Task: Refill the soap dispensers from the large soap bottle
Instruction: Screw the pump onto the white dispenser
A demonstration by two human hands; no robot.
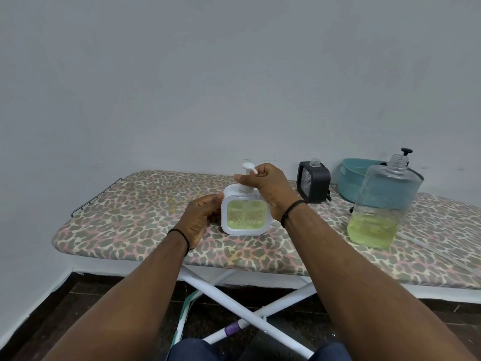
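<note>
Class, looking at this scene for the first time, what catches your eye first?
The white soap dispenser of green liquid, centre of the leopard-print ironing board, held by the left hand while the right hand grips its pump. At right stands the large soap bottle, uncapped, mostly empty.

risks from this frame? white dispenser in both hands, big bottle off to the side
1. The large soap bottle stands uncapped near the ironing board's front edge; a right hand swing back could tip it.
2. If the white dispenser's pump is threaded crooked, it may leak.
3. The left hand steadies it on soft padding; twisting could rock it.
</note>
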